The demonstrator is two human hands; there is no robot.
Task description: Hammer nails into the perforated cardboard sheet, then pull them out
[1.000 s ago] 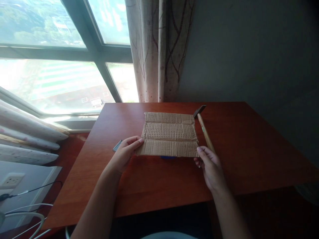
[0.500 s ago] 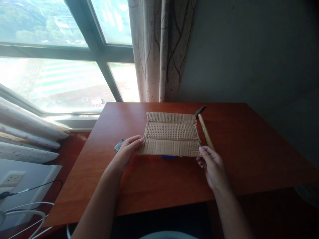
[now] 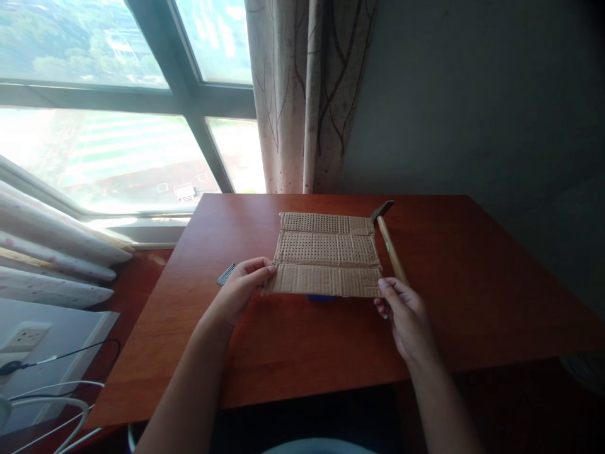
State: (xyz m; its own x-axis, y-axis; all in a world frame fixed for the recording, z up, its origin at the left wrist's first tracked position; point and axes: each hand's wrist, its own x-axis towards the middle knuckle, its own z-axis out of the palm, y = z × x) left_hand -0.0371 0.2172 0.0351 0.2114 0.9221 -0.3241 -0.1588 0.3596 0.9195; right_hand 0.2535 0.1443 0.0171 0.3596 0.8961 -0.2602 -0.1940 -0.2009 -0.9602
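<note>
Cardboard sheet (image 3: pixel 327 255): it is over the middle of the desk (image 3: pixel 302 359), its long side running across from one hand to the other. The near edge looks raised from the desk top; whether the far edge rests on it I cannot tell. Two creases cross the sheet, with rows of small holes in the far and middle panels and a plain near panel.

The left hand (image 3: pixel 243 287) pinches the left edge by the near crease, thumb on top, the gap closed to about the board's thickness. The right hand (image 3: pixel 404 312) has the near right corner the same way, its other fingers curled loosely below.

I judge the sheet very light and dry, hardly slippery, fairly stiff within each panel but apt to fold at the creases and weaker where it is punched. The plain panel's side edges look the soundest hold; a hard squeeze would probably crush the board.

On the desk, a hammer (image 3: pixel 392 252) lies toward the right, a small bundle of thin rods (image 3: pixel 225 274) toward the left, and a blue thing (image 3: pixel 320 297), mostly hidden, at the middle under the sheet.
</note>
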